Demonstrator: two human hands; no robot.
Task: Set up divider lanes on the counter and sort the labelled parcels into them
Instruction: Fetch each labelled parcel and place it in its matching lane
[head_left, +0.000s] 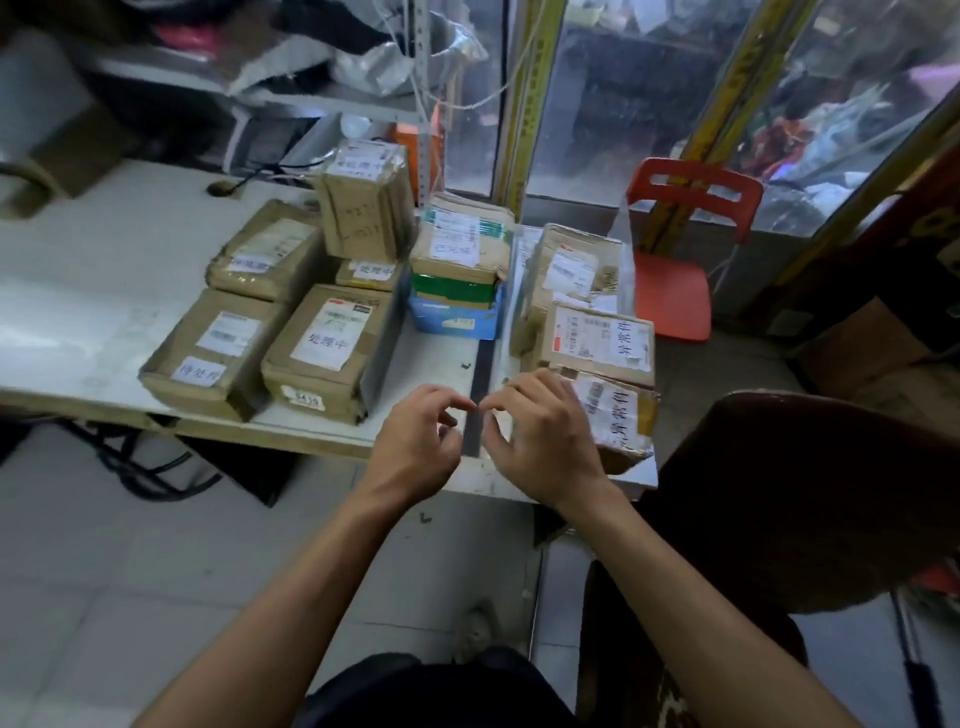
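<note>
**Nearly sorted — hands on the right-hand divider**

Head view, the only one:

- Left hand (415, 441) and right hand (540, 441) meet at the near end of the dark divider strip (475, 410), at 6 o'clock on the counter (93, 312). Both show thumb and forefinger curled in, tips close at the strip's top edge. Looks like a two-handed pinch on it, but blur means I can't tell if they truly grip or just touch.
- Strip runs from the near counter edge back toward 12 o'clock, with a clear upright panel (514, 291) along it.
- Second divider (384, 332) stands against the right side of the middle-left boxes.
- Lanes as they lie: at 9 o'clock, two brown parcels (213, 353); next lane, parcel with the handwritten label (322, 343), more stacked behind it; centre at 12 o'clock, a stack on a blue box (457, 317); at 3 o'clock beyond the strip, three parcels (597, 338) with matching labels, the nearest overhanging the counter edge.
- Red chair (685, 244) on the floor at 2 o'clock.

Judgement: step is seating or straightening the last divider; sorting looks mostly done. Next move calls for squaring the strip without nudging the right-lane boxes, then pushing the overhanging one back on.
</note>
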